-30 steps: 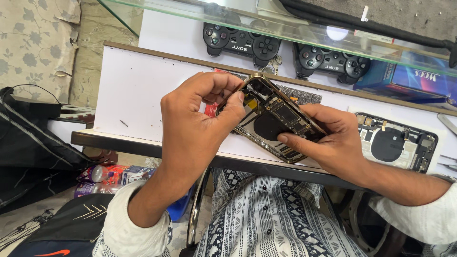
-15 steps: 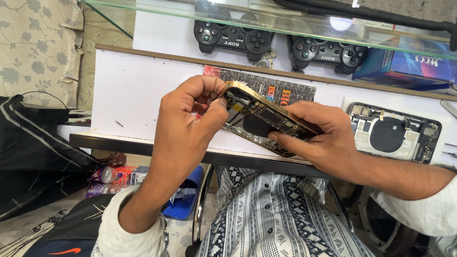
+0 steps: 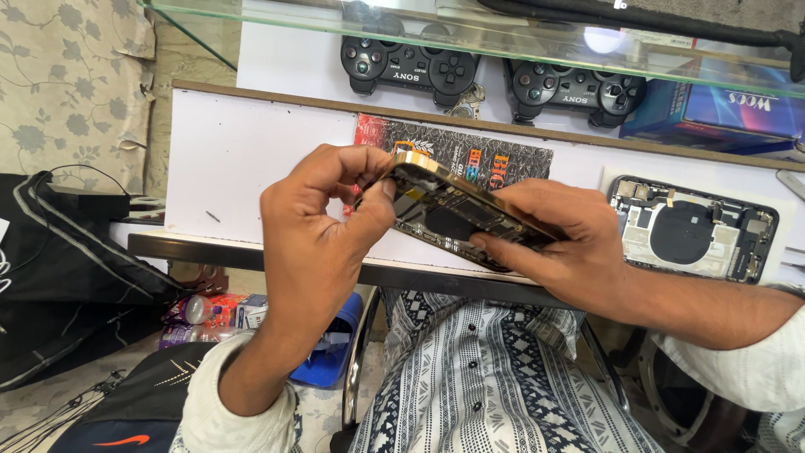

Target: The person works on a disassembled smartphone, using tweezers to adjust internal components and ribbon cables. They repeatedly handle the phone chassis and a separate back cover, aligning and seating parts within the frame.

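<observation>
Both hands hold an opened smartphone (image 3: 457,220) with a gold-coloured frame above the front edge of the white table (image 3: 251,159), tilted so its exposed circuit boards and dark battery area face up. The left hand (image 3: 323,222) is closed, its thumb and fingertips pinched at the phone's upper left corner. The right hand (image 3: 558,243) grips the phone's lower right end, fingers wrapped over the frame edge. Under the phone lies a dark printed mat (image 3: 470,155). To the right on the table rests a second opened phone back (image 3: 692,228) with a round black coil. Behind, under a glass shelf (image 3: 251,21), sit two black game controllers (image 3: 411,65).
</observation>
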